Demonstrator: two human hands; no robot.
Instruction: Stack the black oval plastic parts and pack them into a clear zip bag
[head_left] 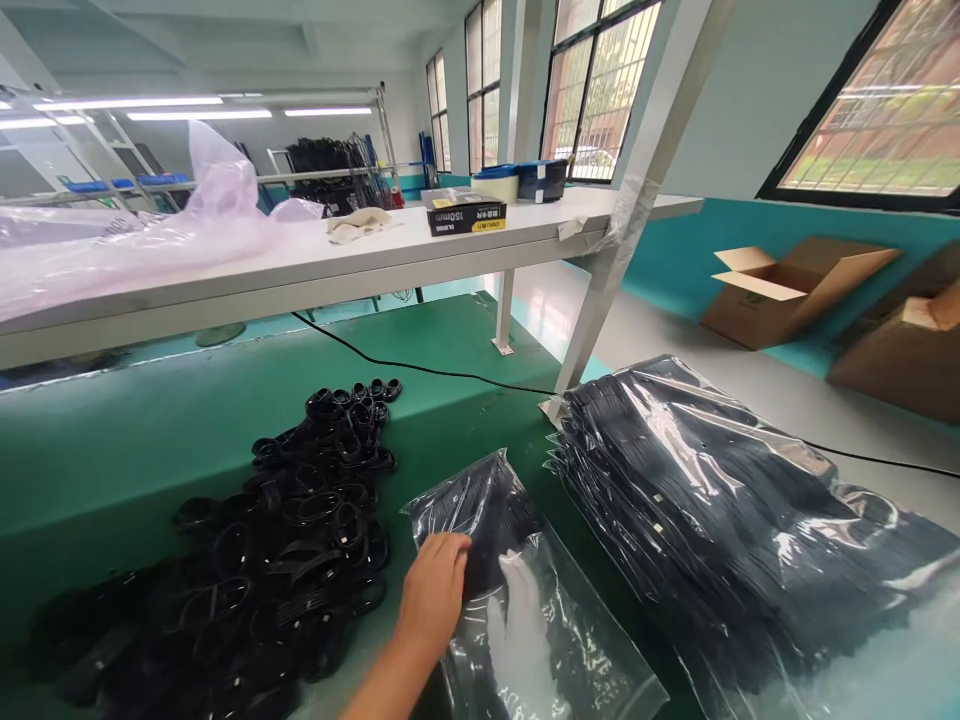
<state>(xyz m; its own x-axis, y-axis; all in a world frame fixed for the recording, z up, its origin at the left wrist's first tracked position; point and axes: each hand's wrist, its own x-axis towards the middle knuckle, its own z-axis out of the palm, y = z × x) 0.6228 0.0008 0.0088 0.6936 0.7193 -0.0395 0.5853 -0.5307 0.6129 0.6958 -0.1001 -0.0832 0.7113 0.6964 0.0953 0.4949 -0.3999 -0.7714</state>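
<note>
My left hand (435, 590) reaches in from the bottom, its fingers curled at the near side of a clear plastic bag (480, 500). Dark, flat, ribbed pieces fill the bag's upper part, and pale glare covers much of its lower part. The bag lies on the green floor. A large pile of clear bags packed with dark flat pieces (675, 490) sits to its right. Left of my hand is a heap of shiny black strap-like loops (300, 540). My right hand is outside the view.
A white table (420, 255) spans the scene, with a pink plastic sheet (225, 210), a black-and-yellow box (465, 215) and a blue-lidded container (495, 183) on it. A black cable (420, 368) crosses the floor. An open cardboard box (787, 290) stands by the wall.
</note>
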